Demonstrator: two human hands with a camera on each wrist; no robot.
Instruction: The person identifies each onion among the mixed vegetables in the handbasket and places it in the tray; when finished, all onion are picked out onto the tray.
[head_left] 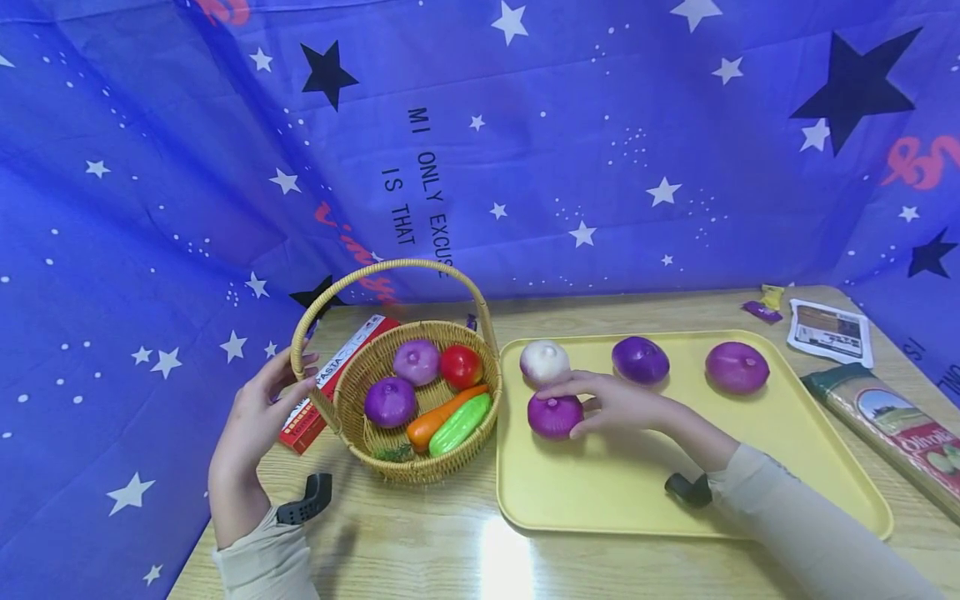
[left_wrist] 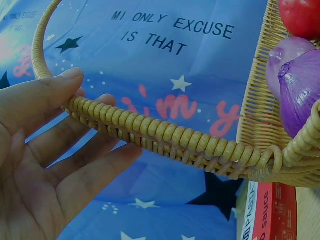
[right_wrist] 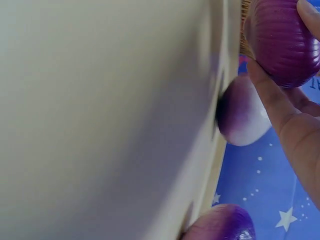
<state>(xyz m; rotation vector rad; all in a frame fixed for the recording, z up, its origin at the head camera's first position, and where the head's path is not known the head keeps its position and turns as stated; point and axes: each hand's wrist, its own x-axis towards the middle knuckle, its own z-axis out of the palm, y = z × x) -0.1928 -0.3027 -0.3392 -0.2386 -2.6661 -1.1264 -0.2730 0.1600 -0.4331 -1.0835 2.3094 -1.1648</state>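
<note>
My left hand (head_left: 251,417) holds the side of the tall arched handle (left_wrist: 165,132) of a wicker basket (head_left: 416,475), thumb on one side and fingers on the other. Inside lie two purple onions (head_left: 390,402), a red tomato-like piece (head_left: 461,367), a carrot (head_left: 442,417) and a green cucumber-like piece (head_left: 460,425). With thumb and fingers my right hand (head_left: 618,404) grips a purple onion (right_wrist: 285,42) over the tray's left part. Just behind it sits a white and purple onion (head_left: 544,362). Two more purple onions (head_left: 641,361) stand along the tray's back.
The yellow tray (head_left: 637,508) lies right of the basket. A red pasta box (head_left: 300,425) leans behind the basket's left side. Right of the tray are a long green and red packet (head_left: 900,425), a white pouch (head_left: 831,332) and small wrapped sweets (head_left: 762,312). A blue star-patterned cloth (head_left: 600,167) hangs behind.
</note>
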